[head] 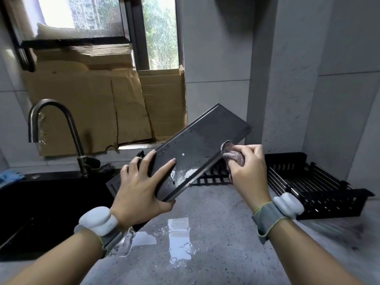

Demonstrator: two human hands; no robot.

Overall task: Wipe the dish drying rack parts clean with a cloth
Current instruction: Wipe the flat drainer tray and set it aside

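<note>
A long dark metal drip tray from the dish rack is held tilted above the counter, wet with droplets. My left hand grips its near lower end, thumb under the edge and fingers spread on top. My right hand holds a bunched grey-purple cloth against the tray's right long edge. A black dish rack basket sits on the counter at the right. Another black rack part lies behind the tray, partly hidden.
A black sink with a curved metal faucet is at the left. Puddles of water lie on the grey counter. Cardboard leans against the window. A blue cloth lies at the far left.
</note>
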